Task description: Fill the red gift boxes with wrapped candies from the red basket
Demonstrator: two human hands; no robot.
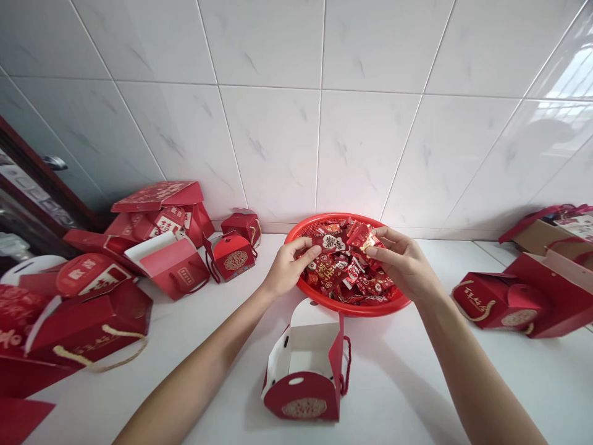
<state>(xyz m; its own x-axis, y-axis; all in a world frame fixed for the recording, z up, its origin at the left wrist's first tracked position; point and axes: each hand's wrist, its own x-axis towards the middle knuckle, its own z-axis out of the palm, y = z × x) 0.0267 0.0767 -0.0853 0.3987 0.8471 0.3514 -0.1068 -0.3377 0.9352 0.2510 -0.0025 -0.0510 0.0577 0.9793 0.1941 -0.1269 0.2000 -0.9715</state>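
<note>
Here, both hands [406, 259] over basket rim [365, 309], tabletop [500, 377] either side.

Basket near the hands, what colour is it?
Bright red; the basket shows best in the head view.

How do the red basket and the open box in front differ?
The basket is rounded; the box is angular. The basket holds wrapped packets; the box shows its white inside. The box has a cord handle; the basket shows none. Both are red outside and open-topped.
</note>
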